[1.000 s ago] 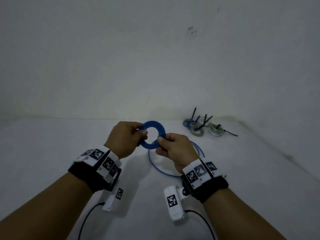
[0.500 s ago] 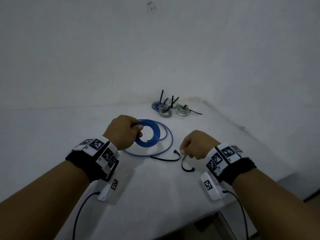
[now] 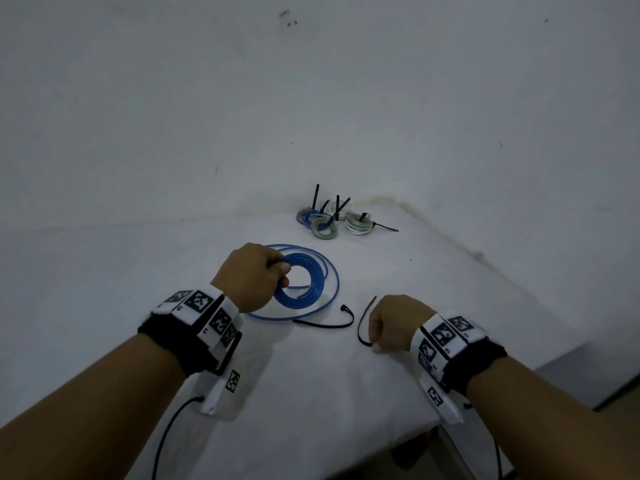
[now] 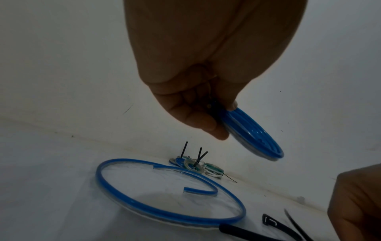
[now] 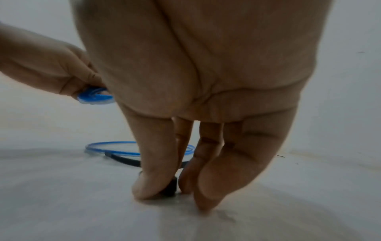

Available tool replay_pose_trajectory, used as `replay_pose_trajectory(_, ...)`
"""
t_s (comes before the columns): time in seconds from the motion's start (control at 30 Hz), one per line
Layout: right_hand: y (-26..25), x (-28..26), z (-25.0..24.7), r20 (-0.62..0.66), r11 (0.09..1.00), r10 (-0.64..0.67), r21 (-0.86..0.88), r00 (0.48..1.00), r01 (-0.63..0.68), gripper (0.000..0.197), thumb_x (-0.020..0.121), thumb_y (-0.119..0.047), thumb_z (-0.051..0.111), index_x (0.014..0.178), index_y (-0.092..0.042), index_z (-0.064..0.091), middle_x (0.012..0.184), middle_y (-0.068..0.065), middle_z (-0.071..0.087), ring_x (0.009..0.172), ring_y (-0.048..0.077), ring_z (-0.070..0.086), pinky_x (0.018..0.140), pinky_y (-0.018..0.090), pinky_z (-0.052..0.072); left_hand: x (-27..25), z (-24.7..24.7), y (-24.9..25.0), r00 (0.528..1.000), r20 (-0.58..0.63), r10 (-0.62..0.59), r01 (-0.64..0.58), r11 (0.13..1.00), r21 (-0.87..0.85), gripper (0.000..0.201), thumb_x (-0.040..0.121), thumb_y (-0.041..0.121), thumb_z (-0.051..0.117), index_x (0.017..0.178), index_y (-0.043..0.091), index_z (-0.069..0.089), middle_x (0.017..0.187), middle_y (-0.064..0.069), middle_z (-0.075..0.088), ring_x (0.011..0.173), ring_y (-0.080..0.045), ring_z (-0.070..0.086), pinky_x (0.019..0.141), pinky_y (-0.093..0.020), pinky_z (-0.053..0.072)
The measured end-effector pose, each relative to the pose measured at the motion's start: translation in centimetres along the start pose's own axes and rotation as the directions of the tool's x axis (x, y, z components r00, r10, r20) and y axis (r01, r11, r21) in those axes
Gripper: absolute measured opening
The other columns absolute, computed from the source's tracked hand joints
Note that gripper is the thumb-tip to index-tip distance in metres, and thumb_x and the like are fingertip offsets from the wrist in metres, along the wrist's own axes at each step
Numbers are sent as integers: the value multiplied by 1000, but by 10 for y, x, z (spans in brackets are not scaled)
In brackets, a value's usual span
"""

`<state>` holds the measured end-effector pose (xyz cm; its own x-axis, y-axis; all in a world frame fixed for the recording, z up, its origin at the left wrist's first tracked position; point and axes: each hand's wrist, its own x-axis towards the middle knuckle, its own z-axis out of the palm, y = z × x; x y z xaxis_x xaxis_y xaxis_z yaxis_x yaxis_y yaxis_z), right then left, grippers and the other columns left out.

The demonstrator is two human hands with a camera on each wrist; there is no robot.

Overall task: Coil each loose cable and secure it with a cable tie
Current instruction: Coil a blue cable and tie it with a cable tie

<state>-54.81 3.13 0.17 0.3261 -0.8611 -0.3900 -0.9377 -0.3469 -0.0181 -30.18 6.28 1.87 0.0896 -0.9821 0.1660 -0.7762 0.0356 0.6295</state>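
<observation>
My left hand [image 3: 258, 277] grips a tight coil of blue cable [image 3: 313, 280], [image 4: 253, 137] a little above the white table. A second, loose blue cable [image 3: 332, 271], [image 4: 164, 212] lies in a wide loop under it. To the right, my right hand [image 3: 391, 325] pinches the head of a black cable tie [image 3: 362, 327], [image 5: 170, 187] against the table between thumb and fingers. Another black tie [image 3: 329, 323] lies between the loose loop and my right hand.
Several coiled and tied cables [image 3: 332, 221] sit in the far corner by the wall. The table's [image 3: 311, 410] right edge runs diagonally close beside my right wrist, with a drop beyond it.
My right hand left the blue coil, went down to the right and took hold of a black tie on the table. My left hand keeps the coil, now lower.
</observation>
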Motion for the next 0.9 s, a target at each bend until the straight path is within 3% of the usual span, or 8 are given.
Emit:
replay_pose_trajectory(0.13,-5,1,-9,-79,986,9,168,997,4,16,85,-19,71,98,-9,75,93,1,71,79,18,64,68,25,51,-2,-4,-3,1000,5,2,-2,1000,-3,24,97,25,52,82,20,69,72,9,71,62,-4,61,61,-18,41)
replay_pose_trajectory(0.23,-12,-1,-28,-252,896,24,434,968,90,6,87,-19,69,92,-18,67,82,5,74,63,16,68,56,25,54,-4,-10,-9,1000,6,21,-21,1000,3,21,97,25,52,84,23,68,72,10,71,61,-2,61,60,-18,41)
replay_pose_trajectory(0.3,-21,1,-41,-419,818,35,533,907,215,9,89,-22,67,95,-25,62,74,2,73,57,11,66,52,21,52,-7,-14,-12,999,20,48,-47,999,-7,19,97,25,53,87,24,69,72,11,71,61,-1,61,62,-18,42)
replay_pose_trajectory(0.4,-38,15,-55,-638,651,60,608,768,454,12,94,-15,60,96,-19,71,75,0,72,61,12,67,66,27,60,-14,-23,-14,995,42,91,-90,996,-22,17,97,24,53,92,24,69,74,11,71,65,-2,64,67,-19,48)
replay_pose_trajectory(0.47,-51,25,-60,-670,538,103,660,736,525,12,94,-12,62,95,-14,74,76,-1,72,67,15,69,74,33,62,-20,-30,-15,992,43,119,-118,993,-27,16,97,24,54,94,23,70,75,11,71,69,-3,66,72,-23,53)
replay_pose_trajectory(0.63,-87,45,-59,-649,347,77,729,757,590,22,93,-4,62,113,-1,68,83,4,72,76,16,71,78,32,61,-27,-46,-18,990,5,144,-144,989,18,17,97,25,53,96,23,70,76,10,71,70,-3,65,75,-27,55)
replay_pose_trajectory(0.8,-119,52,-56,-701,321,115,696,703,642,11,91,-8,66,102,-6,69,82,4,72,75,19,72,68,29,61,-34,-59,-27,989,-7,149,-149,988,39,18,97,26,52,97,24,70,76,11,71,71,-4,65,75,-27,54)
replay_pose_trajectory(0.9,-128,61,-56,-767,434,132,614,628,659,8,89,-17,70,96,-14,71,81,0,74,76,16,72,74,38,61,-39,-66,-34,990,-4,141,-140,989,48,17,98,26,52,95,26,68,75,12,70,70,-4,65,75,-27,54)
